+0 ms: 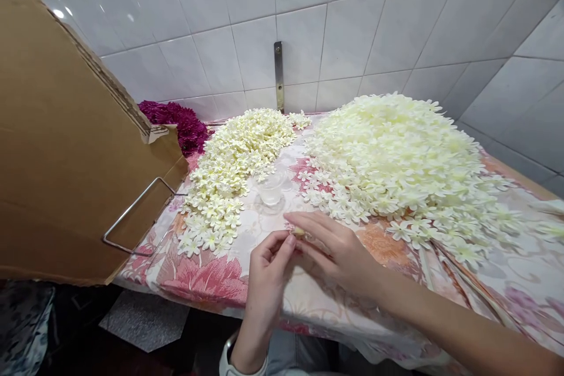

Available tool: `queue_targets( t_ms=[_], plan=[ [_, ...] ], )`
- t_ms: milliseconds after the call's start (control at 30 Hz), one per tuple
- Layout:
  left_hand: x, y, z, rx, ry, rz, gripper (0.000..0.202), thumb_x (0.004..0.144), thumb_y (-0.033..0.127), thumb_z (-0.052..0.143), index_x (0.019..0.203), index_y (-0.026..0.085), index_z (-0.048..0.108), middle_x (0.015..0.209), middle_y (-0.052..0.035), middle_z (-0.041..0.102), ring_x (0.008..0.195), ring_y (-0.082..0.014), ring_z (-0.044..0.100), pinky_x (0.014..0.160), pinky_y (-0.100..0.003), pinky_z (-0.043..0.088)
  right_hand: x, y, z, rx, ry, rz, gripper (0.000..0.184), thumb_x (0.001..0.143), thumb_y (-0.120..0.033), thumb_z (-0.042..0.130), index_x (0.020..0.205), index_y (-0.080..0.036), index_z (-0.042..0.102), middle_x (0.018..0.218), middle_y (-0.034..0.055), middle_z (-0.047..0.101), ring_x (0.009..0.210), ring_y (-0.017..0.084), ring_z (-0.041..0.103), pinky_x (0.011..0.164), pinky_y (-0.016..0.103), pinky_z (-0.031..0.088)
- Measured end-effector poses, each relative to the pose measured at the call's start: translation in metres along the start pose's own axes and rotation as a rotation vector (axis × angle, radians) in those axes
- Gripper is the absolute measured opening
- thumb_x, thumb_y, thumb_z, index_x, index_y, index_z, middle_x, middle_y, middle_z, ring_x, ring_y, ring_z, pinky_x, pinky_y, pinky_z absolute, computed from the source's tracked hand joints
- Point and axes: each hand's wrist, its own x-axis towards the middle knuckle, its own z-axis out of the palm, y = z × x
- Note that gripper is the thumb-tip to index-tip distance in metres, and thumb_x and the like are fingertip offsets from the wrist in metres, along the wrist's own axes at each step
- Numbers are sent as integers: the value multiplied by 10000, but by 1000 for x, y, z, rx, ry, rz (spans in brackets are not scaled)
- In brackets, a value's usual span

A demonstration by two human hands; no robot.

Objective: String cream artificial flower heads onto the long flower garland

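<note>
My left hand (267, 267) and my right hand (328, 247) meet at the table's front edge, their fingertips pinched together on a small cream flower piece (299, 231). A small clear cup (271, 188) stands just beyond the hands. To the left lies a long pile of small cream artificial flowers (233, 164). A much bigger heap of the same flowers (396, 158) covers the right side of the table.
A floral tablecloth (207, 276) covers the table. A large cardboard box (66, 147) with a wire handle (132, 211) stands at the left. Purple flowers (180, 123) lie behind it. White tiled walls (352, 17) close the back and right.
</note>
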Motion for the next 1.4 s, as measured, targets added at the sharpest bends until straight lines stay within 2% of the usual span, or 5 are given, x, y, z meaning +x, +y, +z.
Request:
queue_targets(
  t_ms=[267, 500, 867, 1100, 1400],
  plan=[
    [-6, 3, -1, 268, -1, 92, 300, 805, 391, 581, 860, 134, 725, 855, -76, 719, 864, -218, 632, 795, -280, 479, -8, 4, 2, -58, -92, 34, 264, 874, -98, 387, 1074, -132, 558, 898, 119, 680, 779, 186, 642, 672, 287, 512],
    [-7, -2, -1, 88, 207, 96, 344, 760, 420, 633, 978, 157, 679, 941, -84, 707, 887, -217, 667, 832, -315, 509, 9, 1, -18, -69, 5, 296, 362, 895, -269, 464, 556, -173, 544, 470, -28, 492, 432, 94, 442, 469, 224, 343],
    [2, 3, 1, 36, 21, -1, 253, 702, 377, 690, 705, 126, 718, 698, -47, 693, 674, -138, 610, 651, -219, 478, 2, -3, -10, 90, -167, 42, 402, 896, -145, 367, 1296, -153, 399, 1188, 145, 585, 1078, 184, 558, 884, 345, 477],
    [1, -1, -1, 138, 51, 72, 214, 735, 344, 658, 708, 136, 695, 669, -24, 652, 670, -143, 568, 647, -219, 441, 4, 1, -10, -89, 26, -83, 183, 909, -202, 437, 1053, -155, 539, 887, 112, 622, 830, 205, 576, 707, 349, 507],
    [-6, 8, 1, 331, -42, 118, 285, 803, 393, 574, 815, 153, 727, 742, -54, 677, 753, -203, 597, 725, -256, 450, -4, 1, -1, -318, -174, -123, 195, 900, -94, 369, 1034, -108, 509, 877, 132, 590, 795, 218, 552, 666, 344, 491]
  ],
)
